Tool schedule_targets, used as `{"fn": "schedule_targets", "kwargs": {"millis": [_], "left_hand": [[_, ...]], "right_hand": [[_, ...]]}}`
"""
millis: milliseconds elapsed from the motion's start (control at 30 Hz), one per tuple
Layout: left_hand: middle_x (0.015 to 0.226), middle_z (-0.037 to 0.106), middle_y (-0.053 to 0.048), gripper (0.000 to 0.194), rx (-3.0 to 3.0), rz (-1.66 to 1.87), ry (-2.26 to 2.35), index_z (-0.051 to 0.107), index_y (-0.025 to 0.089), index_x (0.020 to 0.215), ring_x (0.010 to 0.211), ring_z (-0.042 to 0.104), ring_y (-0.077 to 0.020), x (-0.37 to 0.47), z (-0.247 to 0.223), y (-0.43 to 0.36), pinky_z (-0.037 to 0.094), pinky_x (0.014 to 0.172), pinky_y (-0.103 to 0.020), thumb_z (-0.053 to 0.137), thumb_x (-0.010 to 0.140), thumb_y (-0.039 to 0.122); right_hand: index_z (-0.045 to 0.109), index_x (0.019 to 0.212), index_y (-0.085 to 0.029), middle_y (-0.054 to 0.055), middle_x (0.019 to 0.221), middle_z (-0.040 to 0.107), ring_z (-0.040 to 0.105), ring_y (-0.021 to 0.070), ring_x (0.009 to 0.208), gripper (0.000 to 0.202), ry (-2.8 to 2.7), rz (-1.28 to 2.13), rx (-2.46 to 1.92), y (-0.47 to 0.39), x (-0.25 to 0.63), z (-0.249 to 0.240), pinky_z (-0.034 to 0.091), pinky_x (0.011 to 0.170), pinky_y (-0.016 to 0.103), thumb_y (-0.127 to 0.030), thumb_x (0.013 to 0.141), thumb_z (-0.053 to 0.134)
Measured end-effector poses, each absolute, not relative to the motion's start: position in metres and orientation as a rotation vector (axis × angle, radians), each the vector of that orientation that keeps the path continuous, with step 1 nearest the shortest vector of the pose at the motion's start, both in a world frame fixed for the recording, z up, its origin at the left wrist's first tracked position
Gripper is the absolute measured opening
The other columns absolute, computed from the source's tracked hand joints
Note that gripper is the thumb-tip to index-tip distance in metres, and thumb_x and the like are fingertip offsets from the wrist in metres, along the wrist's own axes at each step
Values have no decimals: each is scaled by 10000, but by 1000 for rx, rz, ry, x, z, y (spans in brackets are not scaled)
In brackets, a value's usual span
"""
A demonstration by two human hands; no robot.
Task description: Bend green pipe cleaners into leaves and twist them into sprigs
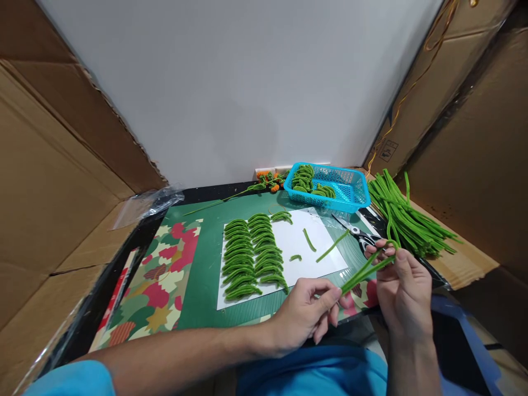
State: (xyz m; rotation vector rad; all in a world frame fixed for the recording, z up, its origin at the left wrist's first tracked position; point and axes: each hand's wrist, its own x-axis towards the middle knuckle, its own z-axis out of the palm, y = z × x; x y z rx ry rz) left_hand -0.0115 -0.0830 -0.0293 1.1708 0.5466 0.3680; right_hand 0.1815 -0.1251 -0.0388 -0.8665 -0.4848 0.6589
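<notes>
Between my two hands stretches a green pipe cleaner (361, 275), doubled over into strands. My left hand (307, 308) pinches its lower left end between thumb and fingers. The bent, looped end is in the fingers of my right hand (404, 280). Just beyond the right hand lie scissors (353, 230) with black handles, blades apart. On a white sheet (295, 280), rows of short curved green pieces (238, 258) form two columns, with a small third group (281, 216) at the top. Loose cut pieces (309, 240) lie to their right.
A blue plastic basket (348, 192) holds more curved green pieces at the back. Long green pipe cleaners (410, 217) are heaped at the right. An orange-flowered stem (247, 191) lies along the back edge. Patterned paper (160, 275) covers the left. Cardboard walls (53, 137) flank the table.
</notes>
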Motion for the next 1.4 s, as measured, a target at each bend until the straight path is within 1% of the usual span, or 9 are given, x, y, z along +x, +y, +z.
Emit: {"fn": "schedule_targets", "kwargs": {"millis": [367, 533, 733, 800, 967, 1067, 1200, 1300, 1400], "left_hand": [[701, 598, 14, 510, 1177, 383, 586, 605, 134, 852, 387, 442, -16, -13, -29, -85, 284, 359, -143, 653, 948, 632], [655, 579, 19, 517, 1208, 389, 627, 644, 124, 843, 386, 434, -27, -15, -30, -87, 286, 358, -151, 678, 928, 632], [659, 595, 5, 533, 1190, 389, 625, 666, 112, 847, 384, 444, -32, -14, -31, -86, 296, 351, -155, 698, 908, 641], [667, 594, 10, 522, 1160, 385, 605, 646, 123, 853, 382, 448, -31, -14, -31, -85, 302, 352, -152, 688, 917, 640], [650, 571, 36, 493, 1131, 383, 565, 595, 153, 873, 371, 440, -32, -12, -30, -86, 310, 347, -145, 666, 937, 637], [635, 548, 49, 498, 1157, 363, 562, 591, 157, 882, 376, 443, -36, -13, -30, -86, 317, 353, -143, 656, 939, 647], [626, 537, 52, 495, 1192, 344, 584, 604, 158, 879, 390, 449, -43, -14, -29, -86, 323, 363, -147, 659, 935, 647], [571, 505, 56, 473, 1241, 344, 595, 665, 141, 873, 393, 432, -49, -16, -27, -86, 301, 368, -155, 665, 947, 609], [590, 541, 23, 478, 1275, 359, 594, 737, 107, 848, 402, 424, -43, -18, -24, -86, 298, 380, -166, 674, 954, 568]], "right_hand": [[767, 785, -145, 30, 820, 746, 718, 136, 736, 344, -398, 564, -914, -121, 177, -38, 618, 713, 267, -440, 742, 939], [782, 808, -128, 32, 811, 748, 711, 133, 676, 308, -367, 414, -943, -115, 168, -42, 619, 680, 275, -397, 762, 924], [782, 832, -143, 53, 877, 798, 791, 189, 835, 282, -300, 491, -911, -113, 163, -42, 646, 776, 299, -388, 774, 909], [780, 833, -153, 47, 887, 801, 793, 188, 849, 283, -294, 552, -891, -115, 165, -40, 648, 762, 290, -392, 763, 914], [782, 829, -141, 28, 820, 783, 728, 114, 643, 303, -272, 546, -883, -116, 168, -38, 618, 628, 224, -381, 726, 936], [773, 798, -138, 18, 776, 761, 686, 93, 590, 296, -300, 477, -896, -113, 165, -39, 592, 588, 205, -382, 743, 932], [771, 780, -128, 16, 743, 737, 658, 91, 544, 292, -349, 334, -942, -111, 157, -40, 567, 542, 207, -386, 786, 909], [765, 777, -123, 14, 718, 726, 645, 105, 484, 271, -334, 196, -983, -110, 151, -41, 557, 485, 229, -358, 810, 894], [763, 806, -126, 11, 728, 731, 686, 131, 510, 262, -291, 175, -974, -110, 146, -40, 602, 511, 257, -358, 822, 882]]}}
